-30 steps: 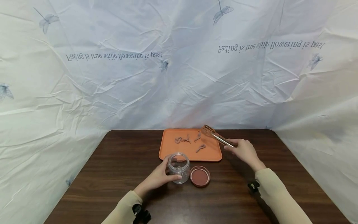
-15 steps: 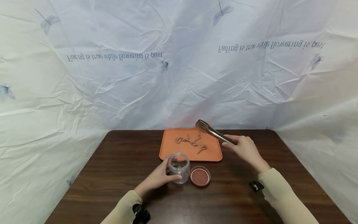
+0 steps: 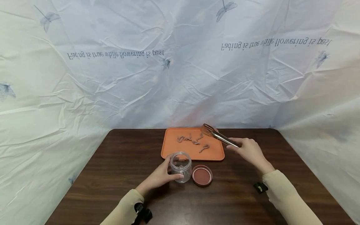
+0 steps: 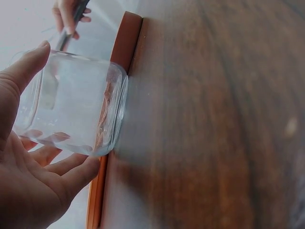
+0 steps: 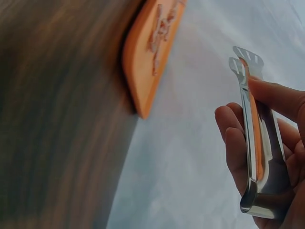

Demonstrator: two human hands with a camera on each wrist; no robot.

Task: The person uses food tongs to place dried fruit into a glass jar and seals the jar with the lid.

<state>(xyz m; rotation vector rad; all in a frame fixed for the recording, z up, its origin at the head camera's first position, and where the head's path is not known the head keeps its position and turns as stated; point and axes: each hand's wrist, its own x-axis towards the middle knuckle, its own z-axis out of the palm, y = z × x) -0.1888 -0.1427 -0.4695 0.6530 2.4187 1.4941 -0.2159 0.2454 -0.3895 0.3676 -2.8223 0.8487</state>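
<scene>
My left hand (image 3: 161, 177) holds a clear open-topped jar (image 3: 184, 171) upright on the table, thumb on the near side and fingers around the far side in the left wrist view. What lies inside the jar is hard to make out. My right hand (image 3: 249, 153) grips metal tongs (image 5: 272, 148) by their arms. The tongs' slotted tips are slightly apart over the tray's back right corner in the head view, with no piece visible between them. Several thin brownish curled strips (image 3: 204, 148) lie on the orange tray (image 3: 168, 152).
A reddish-brown round lid (image 3: 202, 175) lies beside the jar, to its right. The dark wooden table (image 3: 118, 168) runs back to a white patterned cloth (image 3: 132, 81) hanging behind and at both sides.
The tongs swung up and left over the tray, then back right and slightly down. A strip in the tray's middle now shows that I did not see a second ago. The left hand stays put.
</scene>
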